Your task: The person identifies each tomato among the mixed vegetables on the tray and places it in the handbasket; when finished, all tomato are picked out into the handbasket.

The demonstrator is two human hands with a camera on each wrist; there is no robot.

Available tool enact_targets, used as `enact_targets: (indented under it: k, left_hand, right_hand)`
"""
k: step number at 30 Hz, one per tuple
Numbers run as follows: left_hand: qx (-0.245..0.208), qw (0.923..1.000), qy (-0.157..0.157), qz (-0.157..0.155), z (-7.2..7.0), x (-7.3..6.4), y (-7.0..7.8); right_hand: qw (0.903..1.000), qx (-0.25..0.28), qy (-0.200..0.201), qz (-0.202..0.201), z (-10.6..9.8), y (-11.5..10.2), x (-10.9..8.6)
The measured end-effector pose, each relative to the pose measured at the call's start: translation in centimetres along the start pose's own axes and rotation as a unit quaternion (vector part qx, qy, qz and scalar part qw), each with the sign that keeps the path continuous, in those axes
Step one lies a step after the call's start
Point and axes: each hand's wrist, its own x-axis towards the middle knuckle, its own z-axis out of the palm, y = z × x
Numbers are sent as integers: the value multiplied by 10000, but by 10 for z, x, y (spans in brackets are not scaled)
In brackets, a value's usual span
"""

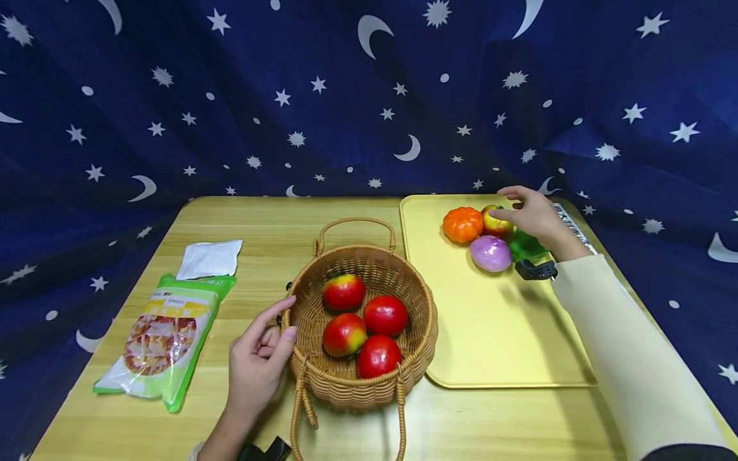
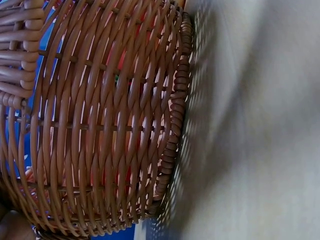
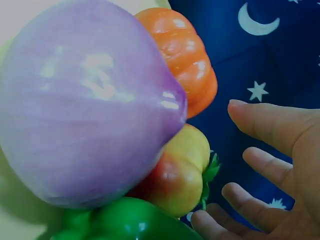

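Note:
My left hand is at the near left side of a round wicker basket, index fingertip and thumb tip on its rim. Inside lie several glossy red fruits, some with yellow patches. Only a bit of that hand shows at the lower left corner of the left wrist view. Over the far part of a yellow tray, my right hand reaches with spread fingers beside a red-and-yellow fruit with a green leafy top. Clustered around it are an orange pumpkin, a purple onion and a green pepper.
The yellow tray covers the table's right side. At left lie a green-and-white food packet and a small white packet. One basket handle leans toward the back, another hangs at the front. A dark blue star-patterned cloth hangs behind.

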Motion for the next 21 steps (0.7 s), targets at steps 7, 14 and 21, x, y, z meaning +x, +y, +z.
enact_targets:
  k: [7, 14, 21]
  left_hand:
    - [-67, 10000, -4, -45, 1, 1, 1]
    - [-17, 10000, -7, -29, 1, 1, 0]
    - [10, 10000, -7, -4, 0, 0, 0]
  right_hand:
    - [9974, -664, -235, 115, 3, -1, 13]
    - [9949, -974, -10, 252, 11, -2, 13]
    - [9941, -1038, -19, 310, 12, -4, 12]
